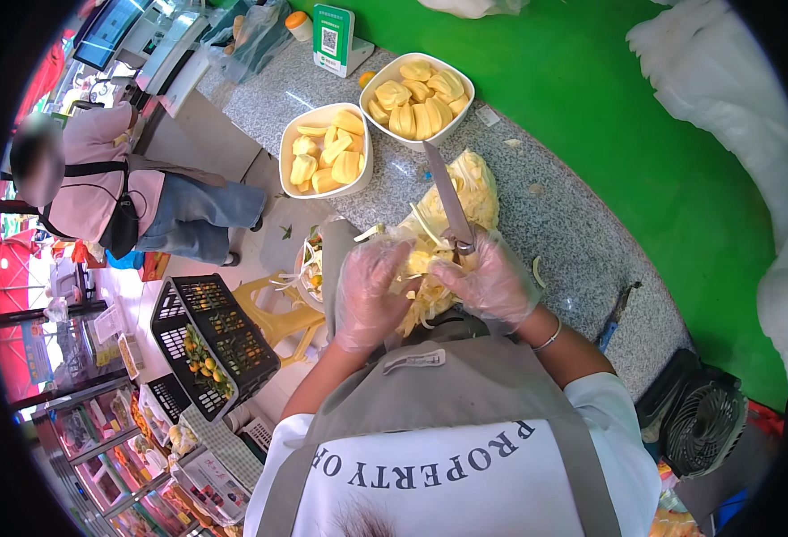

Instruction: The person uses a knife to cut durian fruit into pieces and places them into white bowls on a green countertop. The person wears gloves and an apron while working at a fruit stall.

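My right hand (491, 278), in a clear plastic glove, grips a knife (449, 191) near its handle; the blade points away from me. Its thumb and fingers also meet yellow jackfruit flesh (422, 260). Also gloved, my left hand (372, 290) is at the left side of this flesh, fingers curved; whether it grips a piece is unclear. Beyond my hands a cut chunk of jackfruit (478, 191) lies on the speckled stone counter (535, 221). Pale fibrous strips (427, 225) stick up between the hands. Two white bowls, one nearer (326, 194) and one farther (372, 127), contain jackfruit pods.
A blue-handled knife (608, 333) lies on the counter at right, near a black fan (702, 429). A payment-code stand (332, 41) is beyond the bowls. At left are a yellow stool (269, 312), a black crate (216, 342) with small oranges, and a person (118, 181).
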### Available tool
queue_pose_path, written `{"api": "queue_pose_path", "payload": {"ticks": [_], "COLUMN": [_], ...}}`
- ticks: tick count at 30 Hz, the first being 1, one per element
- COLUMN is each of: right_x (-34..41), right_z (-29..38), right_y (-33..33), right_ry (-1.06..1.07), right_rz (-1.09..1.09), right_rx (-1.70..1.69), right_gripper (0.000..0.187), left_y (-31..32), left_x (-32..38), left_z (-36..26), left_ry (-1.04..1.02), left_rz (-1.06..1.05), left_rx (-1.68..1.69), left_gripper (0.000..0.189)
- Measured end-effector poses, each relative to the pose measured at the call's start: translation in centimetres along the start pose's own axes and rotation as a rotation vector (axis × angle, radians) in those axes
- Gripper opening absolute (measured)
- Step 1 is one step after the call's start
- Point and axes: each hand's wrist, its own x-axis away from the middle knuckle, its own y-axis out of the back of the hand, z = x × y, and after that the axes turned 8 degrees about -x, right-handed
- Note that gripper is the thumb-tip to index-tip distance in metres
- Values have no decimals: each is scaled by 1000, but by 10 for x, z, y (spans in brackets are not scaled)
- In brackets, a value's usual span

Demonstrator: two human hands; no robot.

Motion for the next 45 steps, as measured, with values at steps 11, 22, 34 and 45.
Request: {"api": "queue_pose_path", "payload": {"ticks": [11, 22, 34, 45], "right_x": [-10, -4, -4, -3], "right_z": [6, 7, 12, 17], "right_y": [1, 6, 8, 11], "right_ry": [-234, 64, 406, 333], "right_rz": [105, -54, 259, 360], "right_rx": [0, 289, 743, 824], "right_gripper": [19, 36, 18, 18], "left_y": [-3, -4, 6, 9], "left_x": [3, 5, -4, -9], "left_z": [6, 20, 11, 15], "left_ry": [74, 308, 278, 62], "left_rz": [135, 58, 143, 191], "left_rx": [100, 551, 166, 145], "left_gripper": [53, 57, 59, 46]}}
